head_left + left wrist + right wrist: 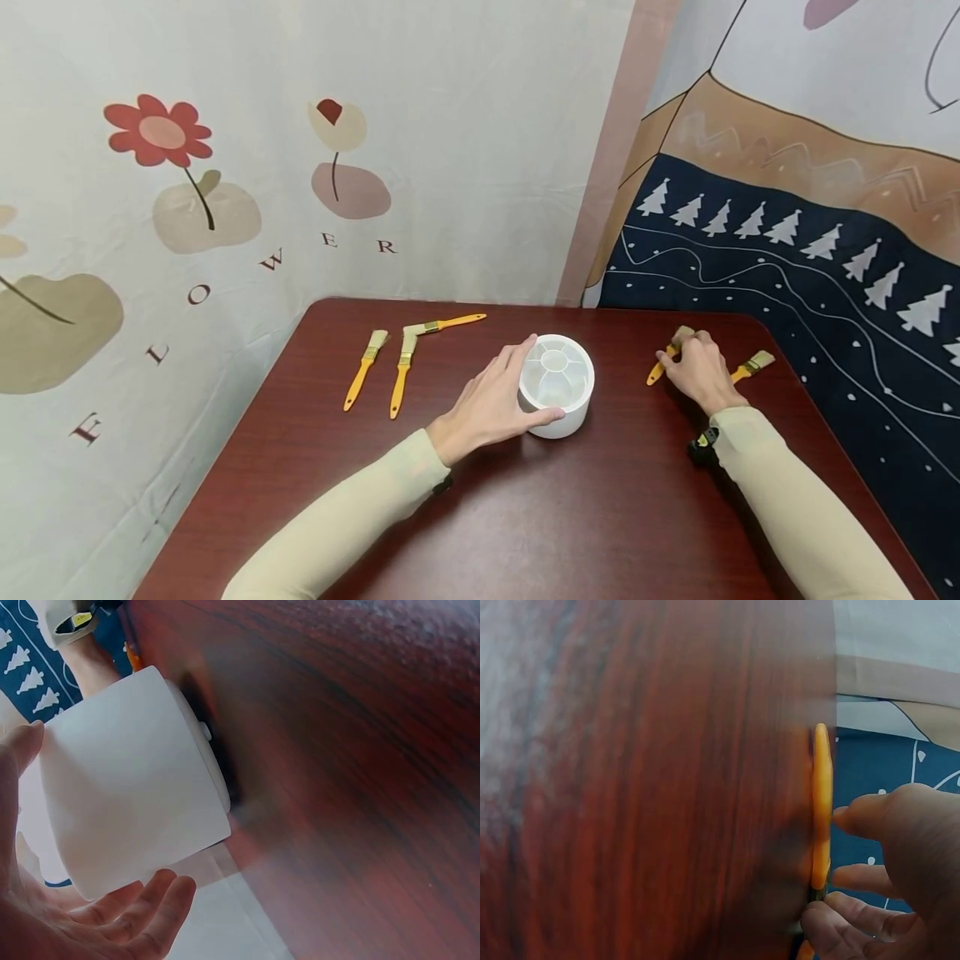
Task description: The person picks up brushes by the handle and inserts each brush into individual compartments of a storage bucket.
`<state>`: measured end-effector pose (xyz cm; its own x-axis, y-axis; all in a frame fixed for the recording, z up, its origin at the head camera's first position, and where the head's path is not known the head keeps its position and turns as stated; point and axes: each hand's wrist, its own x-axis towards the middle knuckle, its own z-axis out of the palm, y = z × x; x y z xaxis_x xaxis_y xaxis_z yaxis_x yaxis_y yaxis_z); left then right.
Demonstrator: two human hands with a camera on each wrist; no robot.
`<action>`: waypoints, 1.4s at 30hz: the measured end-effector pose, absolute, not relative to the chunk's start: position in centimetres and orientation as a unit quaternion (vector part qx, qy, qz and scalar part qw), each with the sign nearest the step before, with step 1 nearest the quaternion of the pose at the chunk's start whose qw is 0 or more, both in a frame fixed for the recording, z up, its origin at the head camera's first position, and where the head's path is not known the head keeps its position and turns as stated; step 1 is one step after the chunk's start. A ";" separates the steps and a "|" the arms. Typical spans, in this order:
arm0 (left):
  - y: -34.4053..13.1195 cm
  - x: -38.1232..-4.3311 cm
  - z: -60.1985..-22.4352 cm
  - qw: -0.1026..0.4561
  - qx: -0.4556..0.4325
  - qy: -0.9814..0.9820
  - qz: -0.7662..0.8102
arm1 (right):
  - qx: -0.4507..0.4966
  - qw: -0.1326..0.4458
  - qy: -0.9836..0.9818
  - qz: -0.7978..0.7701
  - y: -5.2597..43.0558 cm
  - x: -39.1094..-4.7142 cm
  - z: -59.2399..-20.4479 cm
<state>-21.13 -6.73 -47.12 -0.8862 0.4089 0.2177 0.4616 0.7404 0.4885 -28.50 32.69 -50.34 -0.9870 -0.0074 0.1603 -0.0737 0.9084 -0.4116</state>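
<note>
My left hand (495, 400) holds a white round container (573, 425) with a divided top, its thumb and fingers spread around the side. In the left wrist view the container's smooth white wall (135, 772) fills the space between thumb and fingertips. At the table's right, my right hand (697, 367) is over a paintbrush (657, 372) with a yellow handle and pale bristles. Its fingertips are at the brush's metal band, with the thumb beside the yellow handle (822, 795); whether they pinch it is unclear. Another paintbrush (752, 365) lies just right of this hand, partly hidden.
Several more yellow-handled brushes lie on the left: one paintbrush (365, 371), a second paintbrush (402, 379) and a third paintbrush (450, 323) near the back edge. The dark red table (570, 517) meets a flower-printed cloth (480, 150) behind and a blue tree-patterned cloth (825, 317) on the right.
</note>
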 end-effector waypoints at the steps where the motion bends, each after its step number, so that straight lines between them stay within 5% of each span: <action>1: -6.7 -21.1 -47.1 0.048 -0.234 -0.932 -0.274 | 0.023 0.081 -0.973 0.213 32.7 -28.5 -50.4; 42: -7.0 -21.2 -47.3 0.036 -0.233 -0.925 -0.299 | 0.154 0.015 -0.948 0.280 34.4 -28.6 -50.8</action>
<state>-21.21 -6.96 -47.28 -0.8890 0.4093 0.2055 0.4521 0.7129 0.5361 -28.62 34.43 -50.78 -0.9523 -0.2828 0.1148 -0.2998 0.7962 -0.5256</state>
